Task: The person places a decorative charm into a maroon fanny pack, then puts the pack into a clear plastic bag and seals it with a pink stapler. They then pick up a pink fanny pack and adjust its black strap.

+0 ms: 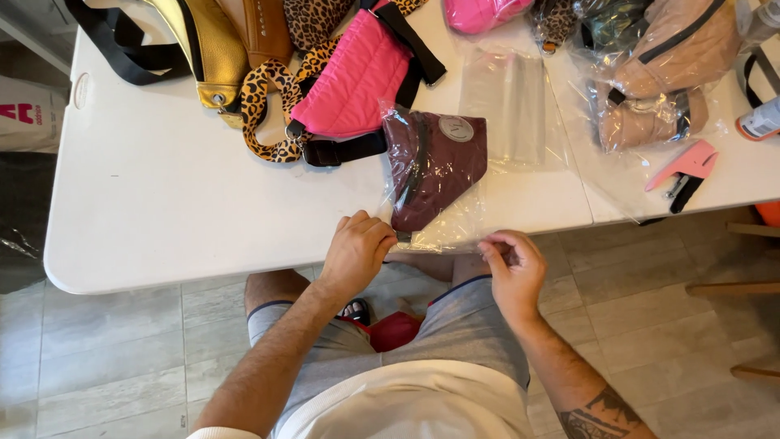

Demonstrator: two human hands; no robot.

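Head view: Seated at the white desk (162, 211), I pinch the near edge of a clear plastic bag (443, 232) with both hands. My left hand (356, 252) is curled nearly closed, fingertips clamped on the bag's corner at 9 o'clock; my right hand (512, 264) is closed in a fine pinch on the film at 3 o'clock, apparently to hold the open end taut at the desk's near edge. Inside lies a maroon belt bag (435, 167), its long axis running from 12 to 6 o'clock, narrow end pointing toward me. Beyond it at 11 o'clock sit a pink quilted bag (353, 73) and a leopard-print strap (264, 106); at 2 o'clock, tan bags in plastic (666, 81); at 3 o'clock, a pink stapler (686, 167).
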